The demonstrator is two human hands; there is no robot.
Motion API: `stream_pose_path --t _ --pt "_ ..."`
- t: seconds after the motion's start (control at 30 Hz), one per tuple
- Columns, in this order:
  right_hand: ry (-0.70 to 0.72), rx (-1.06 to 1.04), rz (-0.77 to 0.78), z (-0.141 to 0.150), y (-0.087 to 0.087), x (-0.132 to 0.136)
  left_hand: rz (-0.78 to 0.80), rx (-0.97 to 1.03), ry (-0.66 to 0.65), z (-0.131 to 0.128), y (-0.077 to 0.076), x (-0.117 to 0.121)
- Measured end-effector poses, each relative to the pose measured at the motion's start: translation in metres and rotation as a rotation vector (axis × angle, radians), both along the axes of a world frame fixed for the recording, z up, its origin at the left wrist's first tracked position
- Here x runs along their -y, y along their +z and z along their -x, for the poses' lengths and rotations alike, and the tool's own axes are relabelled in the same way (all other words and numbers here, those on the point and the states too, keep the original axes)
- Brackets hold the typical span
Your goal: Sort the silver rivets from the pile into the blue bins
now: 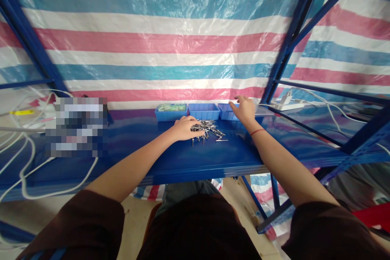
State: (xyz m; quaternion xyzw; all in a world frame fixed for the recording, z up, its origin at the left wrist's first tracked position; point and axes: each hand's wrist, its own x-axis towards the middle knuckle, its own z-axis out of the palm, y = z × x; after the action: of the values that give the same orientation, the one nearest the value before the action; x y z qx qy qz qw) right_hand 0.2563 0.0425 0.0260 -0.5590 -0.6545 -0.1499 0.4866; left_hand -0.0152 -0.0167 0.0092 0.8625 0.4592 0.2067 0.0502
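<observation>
Pile: rivet-like metal pins (211,127) lie in a loose heap on the blue metal tabletop (210,160); this heap is the centre of my clock, and twelve is toward the striped sheet (170,42).
Left hand: the left hand (184,129) is at nine o'clock, palm down, touching the left edge of the heap with bent fingers; whether it grasps any pins, I cannot tell.
Right hand: the right hand (246,110) is raised at two o'clock, near the right bin, its thumb and fingers spread apart and holding nothing visible.
Wrist: a thin red cord (257,131) goes around the right wrist.
Bins: three blue plastic bins stand in one row; the left bin (171,117) at ten o'clock contains green and clear plastic, the middle bin (204,115) is at twelve, and the right bin (226,115) is at one, partly behind the right hand.
Single pin: one metal pin (222,141) lies at four o'clock, just beside the heap.
Sides: a white power strip (289,103) is well apart, between two and three o'clock; a white cable (33,198) curves at eight.
</observation>
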Motion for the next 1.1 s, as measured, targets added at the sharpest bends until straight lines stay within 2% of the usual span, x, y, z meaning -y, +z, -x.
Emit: stream_pose_path --t 0.1,0.27,0.47,0.57,0.77,0.9,1.1 --pt "0.032 0.045 0.016 0.005 0.000 0.001 0.051 -0.052 -0.014 -0.001 0.000 0.002" --pt "0.284 0.113 0.090 0.030 0.004 0.011 -0.021 -0.018 -0.036 -0.004 -0.002 0.000" --pt "0.700 0.237 0.374 0.052 0.001 0.031 -0.139 0.020 -0.017 -0.006 -0.003 0.000" --pt "0.837 0.287 0.491 0.060 0.000 0.039 -0.177 0.055 -0.018 -0.006 -0.003 0.000" --pt "0.876 0.300 0.457 0.071 -0.003 0.042 -0.231 0.186 -0.024 -0.008 0.001 -0.001" --pt "0.880 0.233 0.440 0.072 -0.006 0.039 -0.162 0.330 -0.085 -0.009 0.004 -0.001" --pt "0.889 0.178 0.442 0.072 -0.005 0.040 -0.080 0.452 -0.060 -0.011 0.003 0.001"
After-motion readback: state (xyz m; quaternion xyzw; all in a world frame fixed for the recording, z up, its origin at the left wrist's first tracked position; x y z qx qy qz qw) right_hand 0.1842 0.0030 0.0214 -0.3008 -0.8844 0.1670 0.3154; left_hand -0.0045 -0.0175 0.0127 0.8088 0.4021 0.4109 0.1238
